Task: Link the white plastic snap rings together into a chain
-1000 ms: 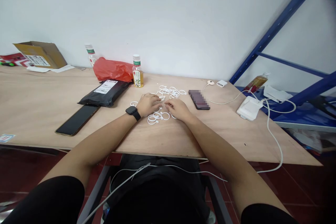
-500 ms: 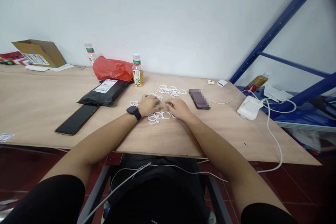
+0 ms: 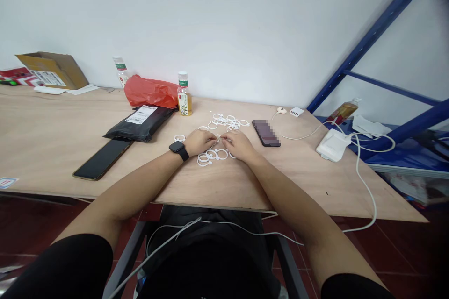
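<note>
My left hand (image 3: 201, 142), with a black watch (image 3: 179, 149) on its wrist, is closed in a pinch at a white ring (image 3: 218, 137), mostly hidden by the fingers. Facing it, fingertips almost meeting, my right hand (image 3: 238, 144) is pinched too; whatever it holds is too small to make out. Beyond both hands lies a heap of thin white rings (image 3: 231, 122), each with a small round tab. Several more white rings (image 3: 212, 154) lie on the near side, partly overlapping. A single white ring (image 3: 179, 138) rests left of my left hand.
To the right lies a phone (image 3: 266, 132), then a white charger (image 3: 332, 145) with its cable. At left are a black parcel (image 3: 140, 124), another phone (image 3: 103, 159), a red plastic bag (image 3: 150, 91) and a drink bottle (image 3: 184, 94). A blue frame (image 3: 372, 30) stands beyond the wooden table's right end.
My left hand's fingers have gone from spread over the rings to a pinch close to my right fingertips. My right hand has stayed almost still.
</note>
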`<control>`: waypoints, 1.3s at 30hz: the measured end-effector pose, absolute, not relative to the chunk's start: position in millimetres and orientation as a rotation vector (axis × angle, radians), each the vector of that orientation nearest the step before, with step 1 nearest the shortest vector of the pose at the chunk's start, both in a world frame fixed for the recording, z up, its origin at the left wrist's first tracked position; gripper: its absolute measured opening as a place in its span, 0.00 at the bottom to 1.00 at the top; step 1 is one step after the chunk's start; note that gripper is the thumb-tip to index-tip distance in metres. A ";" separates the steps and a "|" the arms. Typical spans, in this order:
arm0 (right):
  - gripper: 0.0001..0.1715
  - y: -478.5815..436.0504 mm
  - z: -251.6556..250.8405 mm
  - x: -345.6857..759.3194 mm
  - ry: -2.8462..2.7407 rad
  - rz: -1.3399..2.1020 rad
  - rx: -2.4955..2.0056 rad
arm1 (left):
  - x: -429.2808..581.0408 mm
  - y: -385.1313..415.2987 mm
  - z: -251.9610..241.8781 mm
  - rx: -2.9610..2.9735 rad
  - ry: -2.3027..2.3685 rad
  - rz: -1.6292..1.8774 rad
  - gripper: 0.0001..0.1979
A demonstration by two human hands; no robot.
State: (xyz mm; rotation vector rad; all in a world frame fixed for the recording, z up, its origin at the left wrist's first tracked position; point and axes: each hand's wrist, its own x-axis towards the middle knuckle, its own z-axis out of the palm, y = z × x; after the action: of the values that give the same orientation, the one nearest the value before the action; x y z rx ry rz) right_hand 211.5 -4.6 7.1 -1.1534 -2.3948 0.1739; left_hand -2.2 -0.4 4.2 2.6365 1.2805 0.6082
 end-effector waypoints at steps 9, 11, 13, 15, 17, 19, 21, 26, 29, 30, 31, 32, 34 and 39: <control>0.18 -3.7 2.2 214.0 -2.446 0.112 -1.198 | 1.6 -4.9 7.5 2.652 1.111 0.637 0.17; 0.17 -3.4 1.3 214.2 -2.469 0.104 -1.206 | 2.2 -6.2 8.0 2.668 1.088 0.625 0.17; 0.15 -3.1 0.8 214.4 -2.481 0.098 -1.211 | 2.3 -6.8 8.5 2.683 1.077 0.620 0.17; 0.13 -2.9 0.8 214.6 -2.482 0.095 -1.216 | 2.0 -7.0 8.9 2.692 1.072 0.629 0.17; 0.11 -2.8 1.3 214.7 -2.479 0.101 -1.218 | 1.5 -7.0 9.3 2.697 1.073 0.634 0.16; 0.10 -3.1 2.1 214.4 -2.472 0.113 -1.215 | 1.0 -7.1 9.9 2.697 1.073 0.624 0.15; 0.09 -3.9 3.6 213.3 -2.443 0.121 -1.221 | 0.7 -7.6 10.5 2.675 1.086 0.636 0.15; 0.08 -8.5 10.1 208.3 -2.323 0.145 -1.201 | 1.1 -9.5 12.2 2.593 1.120 0.752 0.20; 0.09 -11.3 13.6 205.4 -2.297 0.196 -1.134 | 1.6 -10.2 13.2 2.567 1.095 0.833 0.15; 0.09 -11.9 14.3 204.7 -2.286 0.213 -1.114 | 1.9 -10.5 13.5 2.558 1.100 0.864 0.14; 0.09 -12.3 14.9 204.1 -2.271 0.232 -1.099 | 2.1 -10.8 13.8 2.545 1.110 0.894 0.13; 0.09 -12.6 15.3 203.7 -2.252 0.253 -1.093 | 2.5 -11.2 14.1 2.527 1.120 0.922 0.13; 0.09 -13.0 15.8 203.2 -2.210 0.301 -1.094 | 3.3 -12.3 14.3 2.470 1.122 0.969 0.13; 0.10 -15.2 15.7 202.9 -2.078 0.380 -1.054 | 6.0 -12.9 10.6 2.214 1.053 1.048 0.14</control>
State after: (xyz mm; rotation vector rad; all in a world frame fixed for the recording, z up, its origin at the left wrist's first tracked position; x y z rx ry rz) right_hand 202.9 -15.2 15.7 -1.0537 -2.0785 0.3796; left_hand 6.0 -12.9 10.6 2.2141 1.0526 1.0478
